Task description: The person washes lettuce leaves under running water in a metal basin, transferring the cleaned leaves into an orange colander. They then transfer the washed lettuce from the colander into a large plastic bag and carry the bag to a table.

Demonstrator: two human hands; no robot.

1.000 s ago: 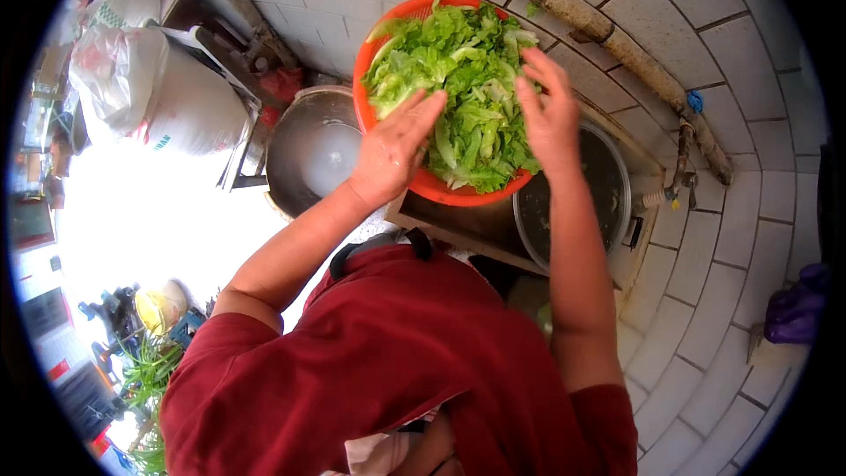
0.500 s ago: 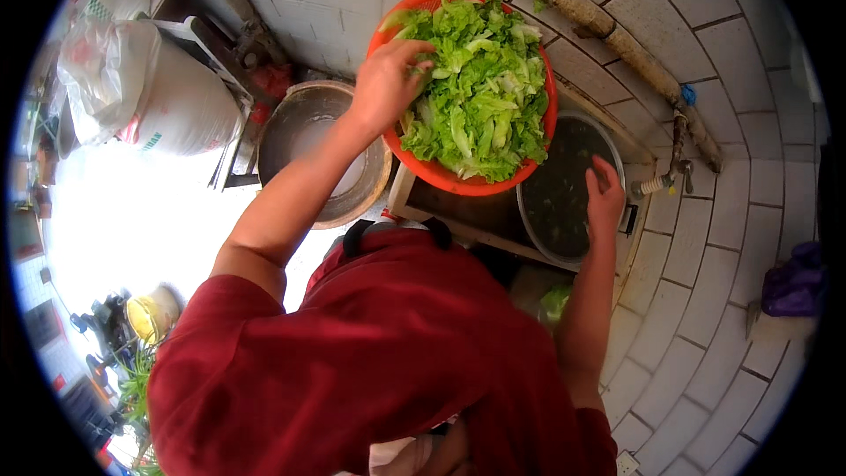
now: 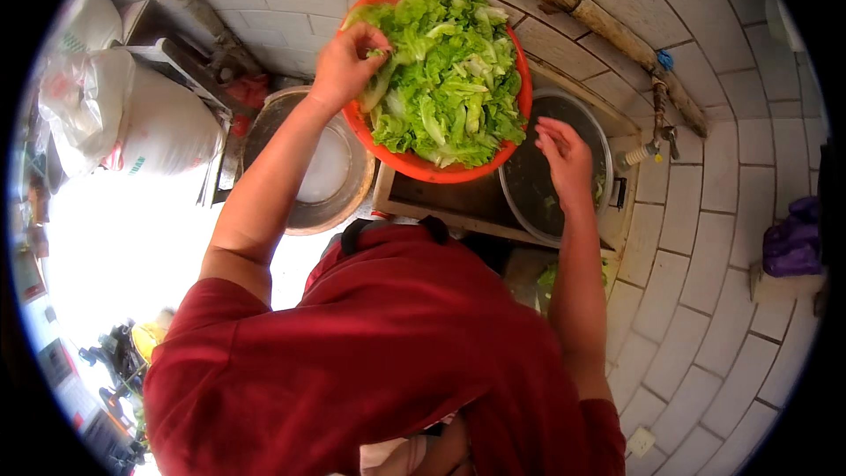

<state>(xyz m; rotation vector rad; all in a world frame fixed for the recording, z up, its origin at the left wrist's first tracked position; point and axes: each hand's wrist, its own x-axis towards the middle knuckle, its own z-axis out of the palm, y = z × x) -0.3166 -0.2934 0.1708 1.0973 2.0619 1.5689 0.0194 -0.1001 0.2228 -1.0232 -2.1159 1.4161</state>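
A heap of torn green lettuce (image 3: 445,79) fills an orange-red plastic basket (image 3: 436,174) at the far middle. At the basket's left rim, my left hand (image 3: 345,66) is closed, thumb and fingertips pinched on a bit of lettuce leaf at the heap's edge. My right hand (image 3: 567,159) is just right of the basket, over a round metal basin (image 3: 529,222) of dark water with green scraps in it. Its fingers are slightly bent and apart, with nothing visible between them.
The basket and basin rest on a sink (image 3: 423,197) against a tiled wall. A tap (image 3: 648,152) juts out right of the basin, below a pipe (image 3: 582,9). To the left are a brown tub (image 3: 357,189) and a white sack (image 3: 167,123). More greens (image 3: 548,280) lie below the basin.
My left hand has shifted left to the basket's rim, its fingers drawn together on a leaf. My right hand has moved inward and away from me, nearer the basket. The whole view has shifted slightly.
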